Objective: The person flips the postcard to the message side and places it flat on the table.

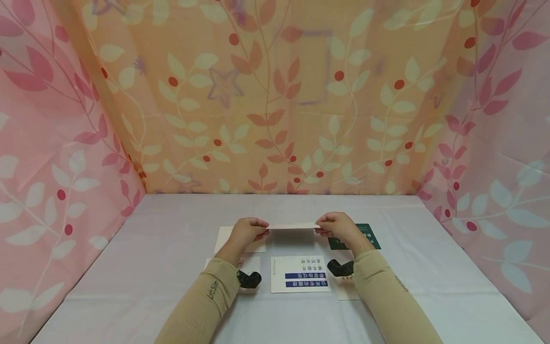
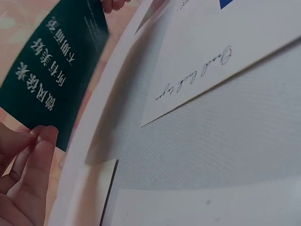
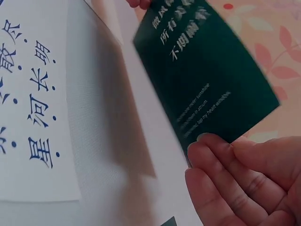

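Between my two hands a postcard (image 1: 293, 226) is held up above the table, seen almost edge-on in the head view. Its dark green face (image 2: 59, 75) with white lettering shows in both wrist views. My left hand (image 1: 247, 233) pinches one end of it between thumb and fingers. The opposite end is pinched by my right hand (image 1: 340, 229), whose fingertips (image 3: 207, 153) lie against the green face. Below the raised card, nearer my body, a white postcard (image 1: 299, 267) with blue bands and lettering lies flat.
A green card (image 1: 366, 231) lies partly behind my right hand, and a plain pale card (image 1: 223, 237) by my left. Near the forearms, two more cards are partly covered: one at left (image 1: 253, 267), one at right (image 1: 347, 291). Patterned curtains (image 1: 266, 110) surround the white table (image 1: 172, 210).
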{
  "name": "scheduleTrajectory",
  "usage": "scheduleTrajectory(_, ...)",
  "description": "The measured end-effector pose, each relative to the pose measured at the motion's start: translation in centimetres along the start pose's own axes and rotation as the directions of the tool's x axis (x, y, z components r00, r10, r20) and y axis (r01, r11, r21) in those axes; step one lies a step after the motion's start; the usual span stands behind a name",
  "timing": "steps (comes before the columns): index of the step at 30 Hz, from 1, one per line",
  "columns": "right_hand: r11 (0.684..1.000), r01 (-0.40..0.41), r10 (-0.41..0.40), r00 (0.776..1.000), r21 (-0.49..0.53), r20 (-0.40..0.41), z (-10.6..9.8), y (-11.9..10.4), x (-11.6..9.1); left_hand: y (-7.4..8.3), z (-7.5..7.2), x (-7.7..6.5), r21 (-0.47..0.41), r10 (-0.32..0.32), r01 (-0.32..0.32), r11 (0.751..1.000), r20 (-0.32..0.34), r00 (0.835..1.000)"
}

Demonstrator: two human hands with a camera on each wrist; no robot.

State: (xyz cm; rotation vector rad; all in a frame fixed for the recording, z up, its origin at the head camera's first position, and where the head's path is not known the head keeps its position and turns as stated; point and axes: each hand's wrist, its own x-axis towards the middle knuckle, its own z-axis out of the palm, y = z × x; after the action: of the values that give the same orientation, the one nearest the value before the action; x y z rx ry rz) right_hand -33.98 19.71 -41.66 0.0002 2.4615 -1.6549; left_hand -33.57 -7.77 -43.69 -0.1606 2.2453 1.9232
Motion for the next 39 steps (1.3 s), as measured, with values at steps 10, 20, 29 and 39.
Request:
scheduleTrajectory(10,1.0,-0.001,0.001,1.0,0.009,0.009,0.2,0.5,0.5,-0.5,0.2,0.0,-0.014,0.02,-0.02,1.0,-0.003,1.0)
scheduleTrajectory(20,0.998,-0.005,0.004,1.0,-0.067,-0.021,0.6,0.9,0.6,-0.6,0.3,0.0,-0.007,-0.033,0.033,0.999,0.002,0.999)
scheduleTrajectory(29,0.991,-0.038,0.035,0.999,-0.131,-0.029,1.0,1.1,0.6,-0.9,0.4,-0.1,0.016,-0.055,0.055,0.998,0.0,0.999)
scheduleTrajectory(39,0.987,-0.06,0.054,0.998,-0.147,-0.044,0.9,1.2,0.7,-1.4,0.5,0.1,0.035,-0.055,0.054,0.998,0.025,0.998)
